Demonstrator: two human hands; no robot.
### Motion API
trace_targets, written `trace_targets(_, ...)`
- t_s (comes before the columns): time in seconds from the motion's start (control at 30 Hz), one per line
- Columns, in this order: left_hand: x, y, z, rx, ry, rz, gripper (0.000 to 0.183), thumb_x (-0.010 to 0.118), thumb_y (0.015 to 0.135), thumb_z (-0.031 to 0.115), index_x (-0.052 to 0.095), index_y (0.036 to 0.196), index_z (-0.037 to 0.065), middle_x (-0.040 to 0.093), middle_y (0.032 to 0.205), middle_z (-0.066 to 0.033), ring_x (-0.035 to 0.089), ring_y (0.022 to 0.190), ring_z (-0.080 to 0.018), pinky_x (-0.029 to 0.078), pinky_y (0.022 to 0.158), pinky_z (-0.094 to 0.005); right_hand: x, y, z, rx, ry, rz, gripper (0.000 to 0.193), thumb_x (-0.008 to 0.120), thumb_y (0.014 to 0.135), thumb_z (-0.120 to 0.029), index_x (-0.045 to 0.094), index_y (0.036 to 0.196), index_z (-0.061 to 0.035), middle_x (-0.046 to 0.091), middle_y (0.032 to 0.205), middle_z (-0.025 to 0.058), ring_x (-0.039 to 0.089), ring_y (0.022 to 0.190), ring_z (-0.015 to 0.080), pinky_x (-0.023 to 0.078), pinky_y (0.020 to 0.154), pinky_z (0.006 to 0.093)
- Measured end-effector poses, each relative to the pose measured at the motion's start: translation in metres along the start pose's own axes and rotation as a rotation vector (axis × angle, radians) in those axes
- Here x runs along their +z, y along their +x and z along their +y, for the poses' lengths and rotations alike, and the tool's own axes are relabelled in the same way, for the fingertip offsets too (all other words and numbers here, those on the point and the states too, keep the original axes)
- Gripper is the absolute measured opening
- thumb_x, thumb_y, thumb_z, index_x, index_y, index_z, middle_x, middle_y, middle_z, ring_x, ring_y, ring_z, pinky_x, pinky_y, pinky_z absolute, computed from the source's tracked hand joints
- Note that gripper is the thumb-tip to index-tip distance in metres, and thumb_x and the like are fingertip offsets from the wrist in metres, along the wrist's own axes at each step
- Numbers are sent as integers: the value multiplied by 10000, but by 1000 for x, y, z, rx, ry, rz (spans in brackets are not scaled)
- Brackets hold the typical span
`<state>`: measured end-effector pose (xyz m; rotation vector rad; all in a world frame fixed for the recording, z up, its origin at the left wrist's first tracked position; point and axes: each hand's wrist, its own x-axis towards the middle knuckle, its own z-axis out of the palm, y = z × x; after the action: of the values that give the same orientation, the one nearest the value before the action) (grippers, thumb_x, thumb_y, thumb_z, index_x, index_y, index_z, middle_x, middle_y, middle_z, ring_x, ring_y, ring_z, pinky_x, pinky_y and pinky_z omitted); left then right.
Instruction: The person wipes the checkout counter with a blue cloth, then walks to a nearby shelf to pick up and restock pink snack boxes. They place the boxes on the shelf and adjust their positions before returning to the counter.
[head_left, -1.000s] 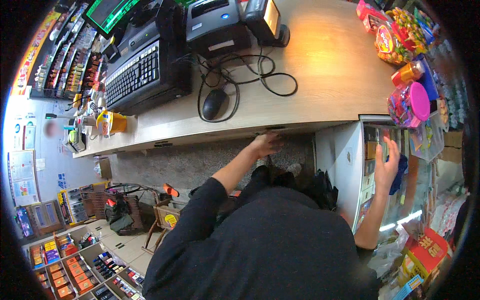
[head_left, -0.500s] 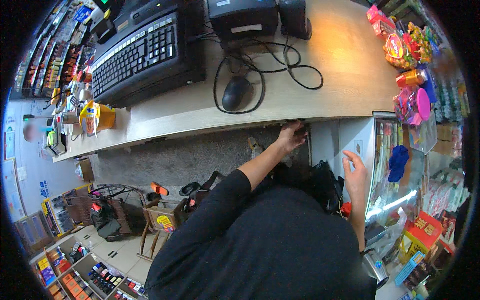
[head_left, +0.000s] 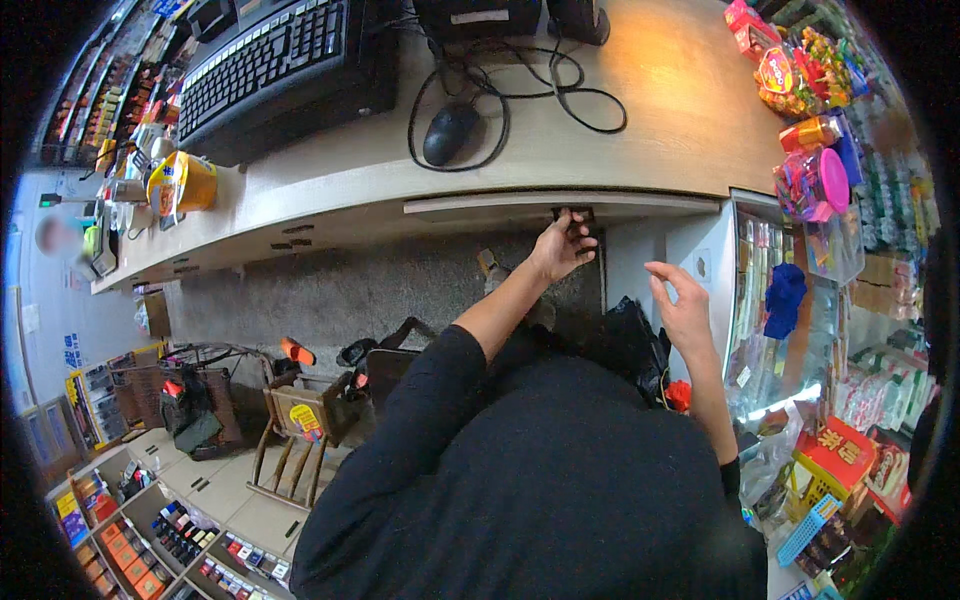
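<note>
Under the front edge of the wooden counter (head_left: 680,120), a drawer (head_left: 470,207) stands slightly out. My left hand (head_left: 562,248) has its fingers hooked at the dark recessed handle (head_left: 584,213) on that drawer; the fingertips are partly hidden. To the right, my right hand (head_left: 684,305) is raised in the air with fingers loosely bent and apart. It holds nothing and is nearest to the white cabinet side (head_left: 690,262).
On the counter are a black mouse (head_left: 452,133) with a looped cable, a keyboard (head_left: 265,65) and a yellow cup (head_left: 182,186). Packaged sweets (head_left: 785,80) line the right end. A glass display case (head_left: 765,330) stands right; a wooden chair (head_left: 305,408) is behind left.
The drawer has come out a little toward me with my left hand at its handle. My view has shifted, and both hands appear farther left.
</note>
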<state>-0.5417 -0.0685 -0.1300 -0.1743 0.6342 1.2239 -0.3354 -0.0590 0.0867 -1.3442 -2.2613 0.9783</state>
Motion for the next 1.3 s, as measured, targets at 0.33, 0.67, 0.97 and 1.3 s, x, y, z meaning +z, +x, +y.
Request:
trace_targets(0.33,-5,-173,16,-248,994,-203,411,500,1014,357,607,1221,19,676,977,-71,626,885,-157,512,789,-315,59,20,72,-200,-127,-124,173,603,904,-159,675,1001,-35,659,1000,143,590,976,348,461,894,430)
trace_targets(0.67,19,-155,41,884,1824,154,381,701,817,82,642,1191,121,632,1092,-134,604,1043,-312,501,893,-374,69,-42,100,-118,-81,-318,193,577,914,-203,673,967,-44,646,920,177,579,918,373,461,837,451)
trace_targets(0.97,-29,-117,15,370,2625,309,776,654,819,149,329,1474,409,249,1556,-62,165,1439,-430,173,968,-824,72,-17,114,142,-322,-423,280,621,889,-305,711,933,-43,689,931,186,640,926,377,505,825,461)
trace_targets(1.3,-44,-136,28,484,2463,206,856,597,792,0,275,1504,351,243,1564,-108,244,1428,-407,290,985,-766,109,11,133,299,8,-447,611,624,882,-394,473,1341,-20,676,1040,231,680,915,338,524,839,424)
